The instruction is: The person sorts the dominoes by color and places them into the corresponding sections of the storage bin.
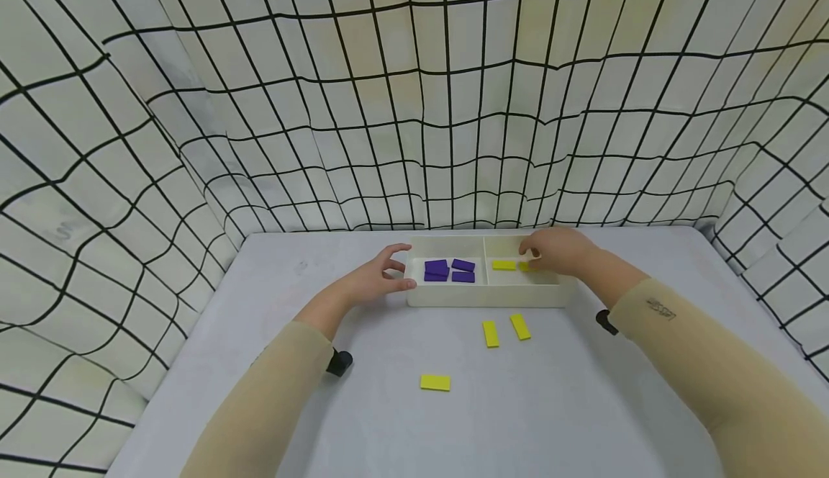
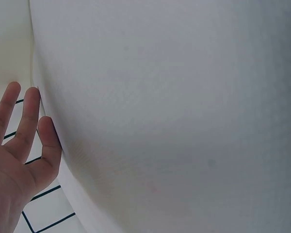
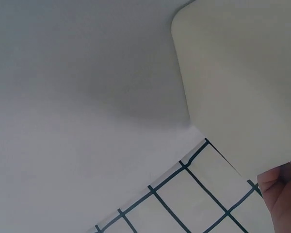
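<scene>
A shallow white divided box (image 1: 488, 296) lies on the table. Several purple tiles (image 1: 463, 276) lie in its left compartment. Yellow tiles (image 1: 504, 265) lie in the right one, one partly hidden by my right hand (image 1: 560, 250). That hand reaches over the box's right end with bent fingers, fingertips close above the partly hidden tile; I cannot tell whether they hold it. My left hand (image 1: 378, 276) rests at the box's left end, fingers spread along it and thumb at the front corner. The left wrist view shows its fingers (image 2: 26, 126) extended.
Two yellow tiles (image 1: 490, 334) lie just in front of the box, and another yellow tile (image 1: 435, 382) lies nearer, to the left. White cloth covers the table (image 1: 388, 435). White walls with black grid netting (image 1: 447, 104) enclose the back and sides.
</scene>
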`<state>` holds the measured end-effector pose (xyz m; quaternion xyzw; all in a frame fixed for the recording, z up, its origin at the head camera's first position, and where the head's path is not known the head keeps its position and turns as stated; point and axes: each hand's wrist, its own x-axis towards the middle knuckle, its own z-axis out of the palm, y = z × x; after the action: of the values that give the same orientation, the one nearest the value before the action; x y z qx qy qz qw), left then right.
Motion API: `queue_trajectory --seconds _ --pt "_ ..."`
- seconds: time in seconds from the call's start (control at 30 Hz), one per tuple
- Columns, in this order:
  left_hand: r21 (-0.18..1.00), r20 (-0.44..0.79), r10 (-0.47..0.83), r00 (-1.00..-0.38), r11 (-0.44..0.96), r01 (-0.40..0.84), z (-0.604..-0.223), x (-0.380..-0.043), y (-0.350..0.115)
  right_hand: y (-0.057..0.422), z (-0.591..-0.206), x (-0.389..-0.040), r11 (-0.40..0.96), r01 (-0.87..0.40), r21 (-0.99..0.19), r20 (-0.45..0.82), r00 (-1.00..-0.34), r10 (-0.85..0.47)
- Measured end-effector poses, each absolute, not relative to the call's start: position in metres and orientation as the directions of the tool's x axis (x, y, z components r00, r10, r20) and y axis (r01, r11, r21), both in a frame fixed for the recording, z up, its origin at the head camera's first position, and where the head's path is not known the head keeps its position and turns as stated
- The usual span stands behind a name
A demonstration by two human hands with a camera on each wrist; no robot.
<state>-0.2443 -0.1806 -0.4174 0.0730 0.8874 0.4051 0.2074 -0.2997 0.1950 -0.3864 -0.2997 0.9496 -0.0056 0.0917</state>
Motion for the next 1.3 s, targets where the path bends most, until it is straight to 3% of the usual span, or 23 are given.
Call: queue_trajectory --seconds 0.5,0.83,1.3 --pt "0.751 -0.311 0.303 -0.901 0.659 -0.038 -0.418 -0.245 -0.181 0.209 -0.373 -0.269 0.812 -0.472 -0.344 -0.097 -0.842 -0.53" --pt "0.757 -0.315 0.308 -0.898 0.652 -0.043 -0.416 -0.244 -0.18 0.212 -0.367 -0.235 0.79 -0.45 -0.416 -0.097 -0.842 -0.531" --pt "0.759 -0.313 0.31 -0.898 0.649 -0.041 -0.417 -0.244 -0.182 0.206 -0.384 -0.205 0.747 -0.489 -0.45 -0.167 -0.776 -0.609"
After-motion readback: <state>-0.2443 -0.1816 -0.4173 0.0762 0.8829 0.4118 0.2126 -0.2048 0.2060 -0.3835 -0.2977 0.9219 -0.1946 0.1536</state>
